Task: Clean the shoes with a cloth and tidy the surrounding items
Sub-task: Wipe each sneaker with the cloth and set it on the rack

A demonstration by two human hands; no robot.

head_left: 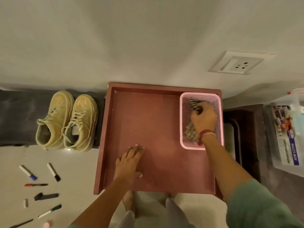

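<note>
A cloth (190, 132) is gripped by the right hand's (203, 118) curled fingers inside a basket (199, 94) set in the tray's (148, 112) far right corner. The left hand (130, 159) is laid flat on the tray, fingers straight. Shoes (67, 120) are placed just left of the tray.

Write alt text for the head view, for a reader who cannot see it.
A right hand grips a cloth in a pink basket on a maroon table, the left hand flat on it. Yellow shoes and scattered markers lie left.
</note>
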